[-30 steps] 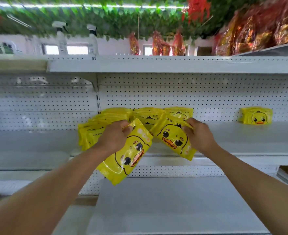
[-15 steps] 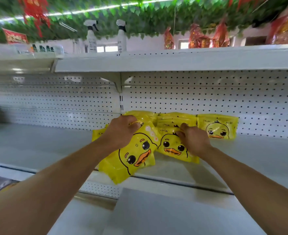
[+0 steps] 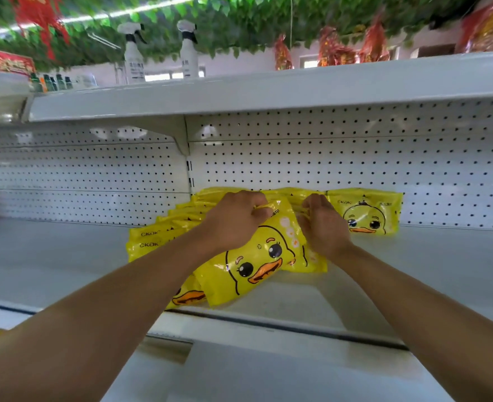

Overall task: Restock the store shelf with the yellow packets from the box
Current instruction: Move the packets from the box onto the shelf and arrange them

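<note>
Several yellow duck-face packets lean in a row against the pegboard back of the white middle shelf [image 3: 65, 256]. My left hand [image 3: 233, 221] grips the top edge of a tilted front packet [image 3: 256, 265], whose lower end hangs toward the shelf's front edge. My right hand [image 3: 323, 224] pinches the top of the packet [image 3: 312, 261] beside it, which stands on the shelf and is mostly hidden by my hand. One more packet [image 3: 370, 213] stands upright to the right, untouched. A fanned stack of packets [image 3: 158, 236] lies to the left behind my forearm. The box is out of view.
The upper shelf [image 3: 268, 94] overhangs the packets and carries two white spray bottles [image 3: 135, 56] and red wrapped goods [image 3: 335, 50]. A lower shelf [image 3: 268, 378] juts out below my arms. Bare shelf surface stretches left and right of the packets.
The view has drawn closer to the shelf and shifted left. My right hand set its packet down upright against the row; my left hand brought its tilted packet over the shelf.
</note>
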